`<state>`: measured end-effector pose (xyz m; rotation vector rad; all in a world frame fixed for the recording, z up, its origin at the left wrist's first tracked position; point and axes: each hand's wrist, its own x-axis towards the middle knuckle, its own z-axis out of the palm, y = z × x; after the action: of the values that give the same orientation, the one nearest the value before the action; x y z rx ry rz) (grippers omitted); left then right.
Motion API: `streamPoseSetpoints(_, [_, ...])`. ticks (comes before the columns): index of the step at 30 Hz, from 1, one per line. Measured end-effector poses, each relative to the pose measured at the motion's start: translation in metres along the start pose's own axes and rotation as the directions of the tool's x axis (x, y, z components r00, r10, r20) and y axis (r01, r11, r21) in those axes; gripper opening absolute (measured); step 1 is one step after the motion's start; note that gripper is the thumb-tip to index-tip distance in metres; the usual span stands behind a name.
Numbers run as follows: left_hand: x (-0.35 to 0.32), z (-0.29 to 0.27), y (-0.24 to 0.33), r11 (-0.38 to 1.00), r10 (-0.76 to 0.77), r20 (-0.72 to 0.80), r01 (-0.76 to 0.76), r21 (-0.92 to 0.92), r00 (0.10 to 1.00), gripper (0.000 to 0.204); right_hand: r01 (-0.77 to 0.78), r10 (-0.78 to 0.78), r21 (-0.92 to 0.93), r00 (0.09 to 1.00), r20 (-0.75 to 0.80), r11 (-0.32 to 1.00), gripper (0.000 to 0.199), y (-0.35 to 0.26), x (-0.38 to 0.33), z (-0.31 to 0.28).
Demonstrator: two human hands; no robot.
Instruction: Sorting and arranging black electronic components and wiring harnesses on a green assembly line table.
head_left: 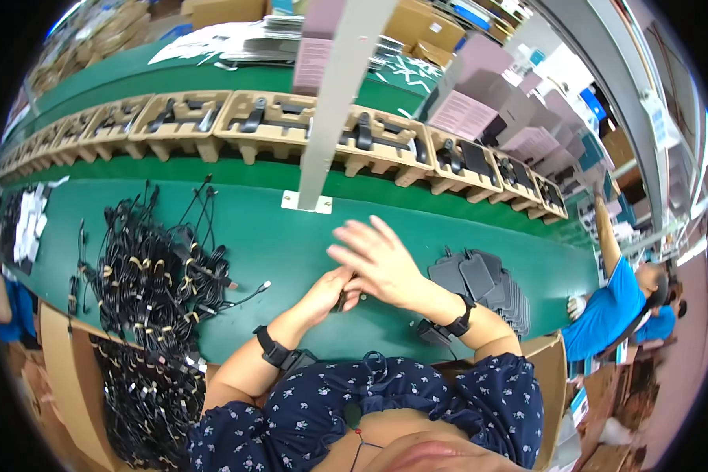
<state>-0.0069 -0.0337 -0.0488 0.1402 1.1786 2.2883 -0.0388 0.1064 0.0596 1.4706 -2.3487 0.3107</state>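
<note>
My left hand (pixel 325 296) is at the middle of the green table, its fingers curled and partly hidden behind the other hand. A small dark thing shows at its fingers, too covered to name. Over it is my right hand (pixel 381 263), fingers stretched out and somewhat blurred, its thumb side close to the left fingertips. To the left lies a big heap of black cables (pixel 145 271) in tied bundles, one cable end pointing toward my left hand. On the right, beside my right forearm, several flat dark-grey plates (pixel 488 283) overlap in a pile.
A row of brown moulded trays (pixel 267 126) holding black parts runs along the back. A metal post (pixel 326 118) rises from the table (pixel 252 228) in front of it. Cardboard boxes (pixel 75 385) flank me, one full of cables. Co-workers in blue (pixel 610 307) sit at the right.
</note>
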Motion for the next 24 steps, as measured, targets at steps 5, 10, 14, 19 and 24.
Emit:
streamPoseSetpoints(5, [-0.005,-0.006,-0.002,0.97,-0.213,0.121,0.195,0.146,0.97,0.037,0.025,-0.059,0.11,0.945,0.323,0.994,0.064,0.007,-0.03,0.004])
streamPoseSetpoints(10, [-0.007,0.007,0.01,0.995,-0.052,0.072,0.045,0.085,0.996,0.034,-0.178,0.194,-0.088,0.95,0.246,0.98,0.032,0.04,-0.029,-0.021])
streamPoseSetpoints(14, [-0.009,0.0,0.009,0.993,0.01,0.013,-0.011,0.114,1.0,0.04,-0.603,0.587,-0.268,0.796,-0.146,0.751,0.026,0.118,-0.027,-0.054])
streamPoseSetpoints(19, [-0.008,-0.003,0.002,0.975,0.018,0.049,-0.029,0.222,0.999,0.041,-0.75,0.769,-0.45,0.611,-0.189,0.485,0.037,0.221,-0.02,-0.072])
streamPoseSetpoints(24, [-0.009,-0.004,0.002,0.978,0.005,0.023,-0.009,0.206,1.0,0.039,-0.495,0.83,-0.763,0.55,0.094,0.415,0.037,0.288,-0.01,-0.044])
